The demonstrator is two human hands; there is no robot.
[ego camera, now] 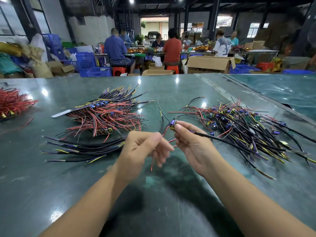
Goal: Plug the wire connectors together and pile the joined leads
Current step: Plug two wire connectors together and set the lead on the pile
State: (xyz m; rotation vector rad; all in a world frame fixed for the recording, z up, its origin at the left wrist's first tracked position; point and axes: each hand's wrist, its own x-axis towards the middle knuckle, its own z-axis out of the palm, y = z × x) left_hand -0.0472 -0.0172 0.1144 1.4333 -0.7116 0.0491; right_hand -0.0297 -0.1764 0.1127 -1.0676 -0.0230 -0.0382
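My right hand (189,142) pinches a small part with a purple capacitor (173,124) between thumb and forefinger, and a black lead runs from it to the right. My left hand (145,147) is curled around thin red wires (152,162) that hang below its fingers. The two hands sit close together above the green table (153,194). A stacked pile of red and black leads (106,113) lies at the left centre. A loose tangle of leads with purple parts (242,127) lies at the right.
A row of black cables (82,149) lies left of my left hand. A bunch of red wires (13,103) sits at the table's far left edge. Beyond the table, several people sit at benches among blue crates and cardboard boxes (210,64).
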